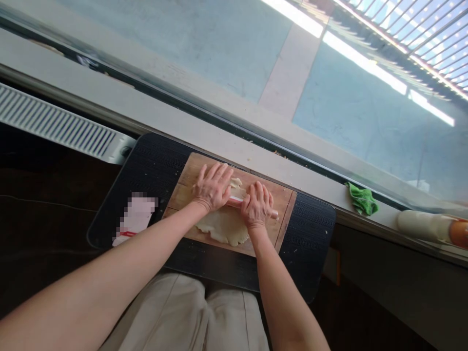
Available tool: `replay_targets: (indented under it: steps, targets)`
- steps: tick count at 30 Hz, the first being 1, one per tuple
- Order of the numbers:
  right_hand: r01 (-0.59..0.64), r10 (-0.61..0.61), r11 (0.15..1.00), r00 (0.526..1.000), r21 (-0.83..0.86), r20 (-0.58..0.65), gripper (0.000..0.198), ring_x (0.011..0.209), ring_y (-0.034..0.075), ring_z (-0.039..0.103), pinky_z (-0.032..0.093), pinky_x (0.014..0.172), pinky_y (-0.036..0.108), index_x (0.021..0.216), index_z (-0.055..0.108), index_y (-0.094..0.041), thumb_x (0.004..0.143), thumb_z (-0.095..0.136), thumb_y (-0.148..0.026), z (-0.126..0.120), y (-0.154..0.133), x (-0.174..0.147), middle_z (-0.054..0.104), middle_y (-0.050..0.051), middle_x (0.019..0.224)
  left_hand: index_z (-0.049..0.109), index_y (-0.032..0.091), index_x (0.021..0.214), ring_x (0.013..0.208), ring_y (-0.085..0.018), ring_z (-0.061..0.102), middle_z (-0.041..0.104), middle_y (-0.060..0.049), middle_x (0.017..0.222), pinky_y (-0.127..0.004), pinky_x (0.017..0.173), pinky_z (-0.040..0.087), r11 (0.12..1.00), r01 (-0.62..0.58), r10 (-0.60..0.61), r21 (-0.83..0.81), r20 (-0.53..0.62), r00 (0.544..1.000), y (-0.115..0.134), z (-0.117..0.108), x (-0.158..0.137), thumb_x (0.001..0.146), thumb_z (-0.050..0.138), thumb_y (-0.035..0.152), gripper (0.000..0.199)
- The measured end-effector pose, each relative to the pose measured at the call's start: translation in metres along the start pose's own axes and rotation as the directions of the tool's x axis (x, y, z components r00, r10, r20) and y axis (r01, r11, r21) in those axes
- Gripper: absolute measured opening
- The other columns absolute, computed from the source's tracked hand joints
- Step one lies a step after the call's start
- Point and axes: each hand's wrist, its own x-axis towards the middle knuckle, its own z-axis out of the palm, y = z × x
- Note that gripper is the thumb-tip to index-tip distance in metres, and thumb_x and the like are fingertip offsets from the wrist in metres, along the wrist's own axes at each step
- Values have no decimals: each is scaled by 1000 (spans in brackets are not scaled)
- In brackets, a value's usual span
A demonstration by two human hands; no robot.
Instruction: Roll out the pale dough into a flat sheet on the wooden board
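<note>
A rolling pin (235, 200), pale with a reddish tint, lies across a sheet of dough (223, 227) on a wooden board (187, 183). My left hand (213, 187) rests over the pin's left part with its fingers stretched out, so that end is hidden. Over the right part presses my right hand (256, 204), palm down, its fingers reaching forward past the pin. The pin's right tip sticks out beyond this hand. Some dough shows on the far side of the pin, between the hands. The near edge of the dough is uneven.
The board lies on a small black table (303, 234) against a windowsill (204, 139). A blurred-out white and red packet (137, 214) is at the table's left. A green cloth (361, 199) and a white bottle (420, 225) lie on the sill. A radiator (62, 119) stands at left.
</note>
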Motion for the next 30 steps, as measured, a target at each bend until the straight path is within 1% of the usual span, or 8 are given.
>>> replay_targets:
  steps: [4,10,12,16,20,22,27,30]
  targets:
    - [-11,11,1000,1000,-18,2,44,132,27,37,26,110,47,130,53,-15,89,39,-24,-2,3,29,44,11,144,40,17,140,139,-30,28,36,-13,150,-57,115,8,999,45,-45,-3,3,999,-1,-2,28,84,45,35,59]
    - [76,-76,997,997,9,3,45,134,24,37,23,112,47,135,48,-16,92,38,-26,0,-2,-38,48,10,141,46,23,136,137,-28,33,41,-8,147,-53,116,12,1000,1,-1,6,-10,1000,4,-2,-36,85,43,34,52]
    - [92,-91,996,996,15,-10,46,134,24,38,23,112,47,136,47,-16,92,39,-27,1,-2,-46,50,11,139,48,25,135,137,-28,34,43,-7,146,-53,115,13,1000,-11,11,6,-9,1000,4,-1,-44,86,42,34,51]
    - [80,-80,997,997,-5,-2,43,133,25,38,26,110,47,132,51,-16,91,38,-26,3,3,-6,48,11,141,44,23,138,138,-29,31,39,-8,148,-54,115,11,1000,15,-15,7,2,1000,1,-1,-5,85,42,33,54]
    - [50,-49,998,999,-33,23,43,135,26,33,27,110,47,130,53,-15,89,40,-24,1,7,33,41,12,145,36,15,142,139,-32,27,32,-14,151,-57,113,9,994,112,-112,0,5,994,-1,-1,35,84,43,34,62]
    - [46,-46,998,999,-34,22,43,135,26,33,27,110,46,130,53,-15,90,39,-24,0,5,24,41,12,145,36,16,143,139,-31,27,32,-13,151,-57,113,8,992,126,-126,-5,3,992,1,-1,28,84,43,34,61]
    - [90,-90,996,996,-12,-1,44,134,24,37,24,112,45,133,50,-16,93,38,-29,1,0,-27,47,10,142,44,22,137,136,-29,33,40,-9,147,-53,114,11,997,71,-72,-16,-26,997,6,-2,-22,85,41,33,53]
    - [71,-71,997,997,-8,-16,43,133,25,38,26,110,47,130,52,-17,92,39,-28,4,1,-15,47,10,141,46,20,135,134,-30,35,42,-10,145,-54,114,12,996,84,-84,-4,-45,995,5,0,-13,85,41,33,52]
